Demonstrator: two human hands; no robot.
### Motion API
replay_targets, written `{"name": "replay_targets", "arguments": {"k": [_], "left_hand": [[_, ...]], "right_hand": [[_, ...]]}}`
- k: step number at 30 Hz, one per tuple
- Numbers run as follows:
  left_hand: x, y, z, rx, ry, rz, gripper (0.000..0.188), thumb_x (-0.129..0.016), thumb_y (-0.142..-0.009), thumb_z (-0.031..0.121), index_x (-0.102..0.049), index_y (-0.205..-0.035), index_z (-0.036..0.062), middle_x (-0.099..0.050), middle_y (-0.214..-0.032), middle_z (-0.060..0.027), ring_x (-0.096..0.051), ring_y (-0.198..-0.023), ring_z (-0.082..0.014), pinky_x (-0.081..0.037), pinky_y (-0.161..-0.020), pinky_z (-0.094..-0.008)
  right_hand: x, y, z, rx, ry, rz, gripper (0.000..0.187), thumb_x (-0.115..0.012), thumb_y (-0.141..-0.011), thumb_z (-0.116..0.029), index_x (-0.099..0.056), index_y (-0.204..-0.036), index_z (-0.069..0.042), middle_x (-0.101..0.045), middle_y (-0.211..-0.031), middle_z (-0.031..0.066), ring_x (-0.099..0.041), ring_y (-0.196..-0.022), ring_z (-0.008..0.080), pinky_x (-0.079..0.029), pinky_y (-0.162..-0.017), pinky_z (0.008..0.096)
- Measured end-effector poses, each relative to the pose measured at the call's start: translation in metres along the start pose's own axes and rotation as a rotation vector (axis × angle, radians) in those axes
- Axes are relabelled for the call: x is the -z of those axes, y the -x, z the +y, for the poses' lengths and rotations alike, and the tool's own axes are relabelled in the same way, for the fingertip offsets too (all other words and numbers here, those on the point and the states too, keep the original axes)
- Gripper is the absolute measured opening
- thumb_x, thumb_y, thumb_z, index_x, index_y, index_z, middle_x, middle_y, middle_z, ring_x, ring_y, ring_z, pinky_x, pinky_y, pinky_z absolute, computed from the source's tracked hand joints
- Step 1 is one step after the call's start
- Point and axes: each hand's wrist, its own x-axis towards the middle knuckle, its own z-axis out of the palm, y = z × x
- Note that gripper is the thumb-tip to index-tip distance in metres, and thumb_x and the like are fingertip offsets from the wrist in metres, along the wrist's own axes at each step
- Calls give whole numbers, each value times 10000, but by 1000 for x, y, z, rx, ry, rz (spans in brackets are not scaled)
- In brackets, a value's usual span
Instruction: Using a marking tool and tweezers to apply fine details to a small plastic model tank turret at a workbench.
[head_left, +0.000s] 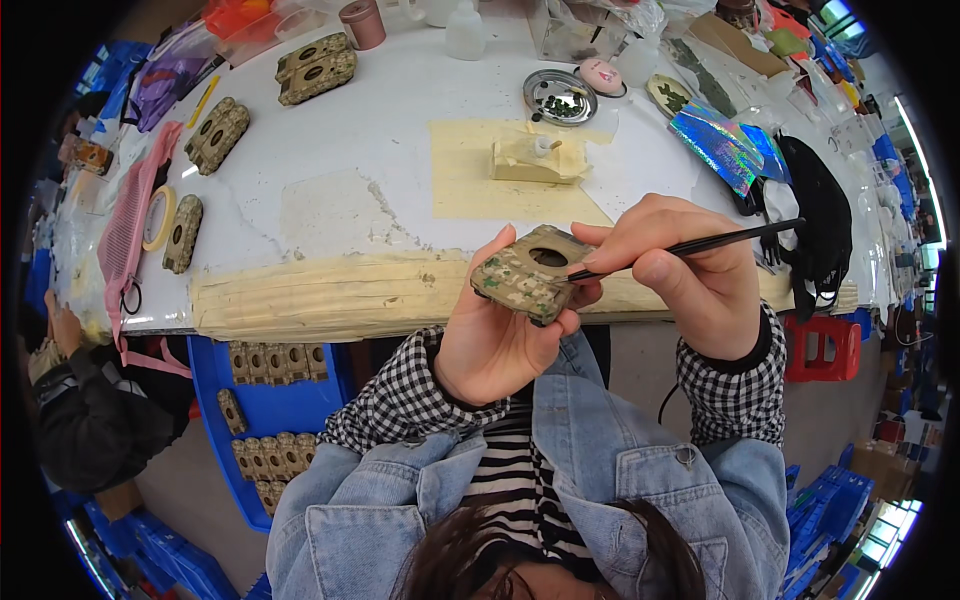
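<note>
My left hand is raised over the table's front edge, its fingers closed round a small model tank hull. The hull is tan, brown and green camouflage, with a round hole in its upper face. In my right hand, thumb and fingers pinch slim black tweezers. Their tip meets the hull's surface beside the hole; whether they grip any small piece I cannot make out.
Similar hulls lie at the table's left. A metal dish of small dark-green pieces stands beyond a tape-covered block. Iridescent film lies right. A blue tray of hulls sits below the edge; another person is at left.
</note>
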Motion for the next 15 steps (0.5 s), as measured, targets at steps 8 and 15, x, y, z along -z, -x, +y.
{"name": "replay_targets", "arguments": {"k": [8, 15], "left_hand": [[0, 0, 1, -4, -13, 4, 596, -302, -948, 491, -418, -1249, -10, -501, -1152, -254, -628, -924, -343, -580, -776, -338], [-1, 0, 1, -1, -19, 12, 602, -298, -948, 494, -426, -1243, -14, -503, -1153, -257, -628, -923, -342, -579, -778, -336]], "right_hand": [[0, -2, -1, 9, 18, -14, 157, -564, -886, -76, -646, -936, 48, -606, -837, 106, -586, -685, 135, -489, -626, 241], [1, -2, -1, 21, 45, -14, 156, -571, -882, -80, -649, -935, 43, -608, -834, 105, -588, -688, 135, -490, -625, 240]]}}
